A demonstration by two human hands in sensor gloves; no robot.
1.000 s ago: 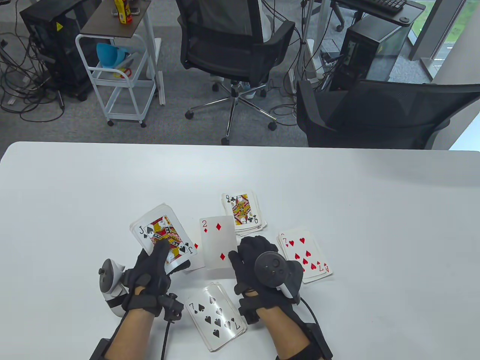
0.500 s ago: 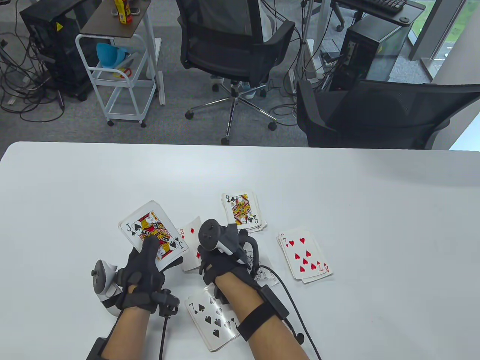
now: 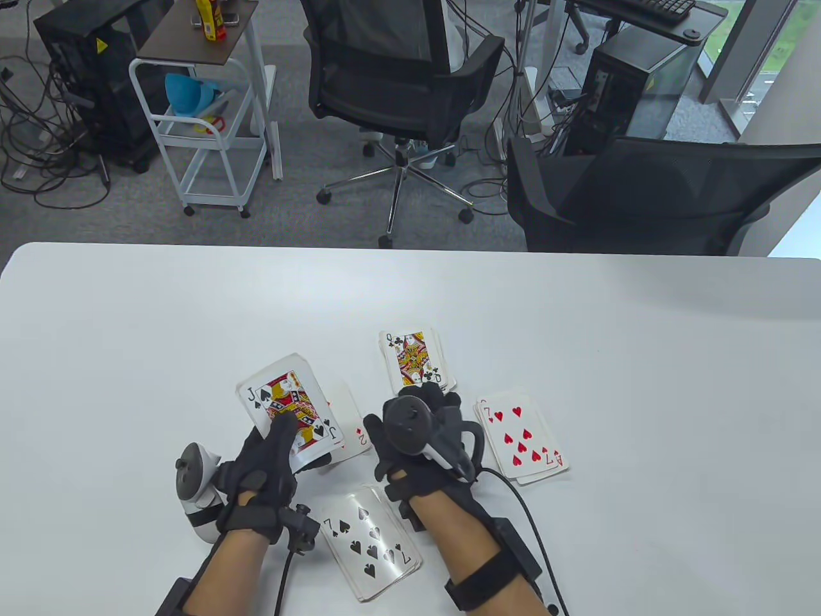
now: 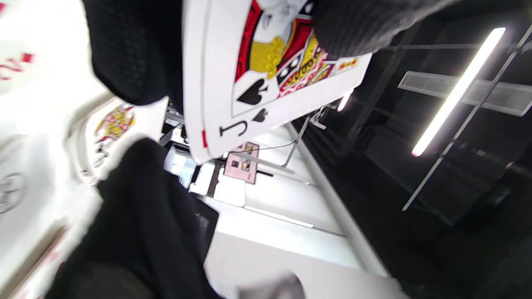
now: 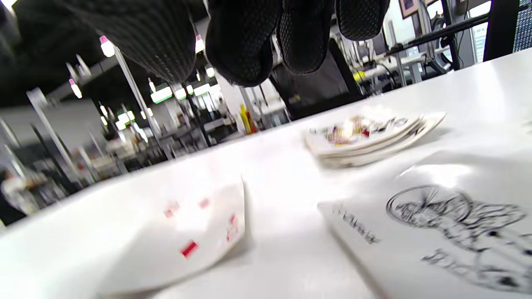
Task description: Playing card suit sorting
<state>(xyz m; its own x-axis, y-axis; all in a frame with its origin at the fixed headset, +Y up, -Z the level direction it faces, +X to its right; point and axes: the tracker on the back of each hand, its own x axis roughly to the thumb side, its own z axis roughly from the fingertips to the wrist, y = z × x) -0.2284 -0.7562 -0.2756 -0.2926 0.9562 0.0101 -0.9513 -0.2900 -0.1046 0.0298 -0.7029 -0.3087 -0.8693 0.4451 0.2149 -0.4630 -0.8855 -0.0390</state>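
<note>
My left hand (image 3: 277,443) grips the face-up deck (image 3: 290,405), thumb pressed on its top card, the jack of spades (image 4: 257,70). My right hand (image 3: 417,431) hovers empty just right of the diamonds pile (image 3: 354,428), its fingers (image 5: 245,41) hanging relaxed above the table. The two of diamonds (image 5: 187,241) lies on top of that pile, partly hidden behind the deck. The clubs pile (image 3: 415,359) shows a queen, the hearts pile (image 3: 523,443) a seven, and the spades pile (image 3: 372,540) a seven. A joker card (image 5: 453,232) lies beneath my right hand.
The white table (image 3: 160,321) stretches bare to the left, right and far side of the piles. Two black office chairs (image 3: 641,192) stand beyond the far edge. A white cart (image 3: 205,128) stands on the floor at the back left.
My right hand carried the two of diamonds left, laid it on the diamonds pile, then drew back right, empty. The left hand with the deck swayed left and came back.
</note>
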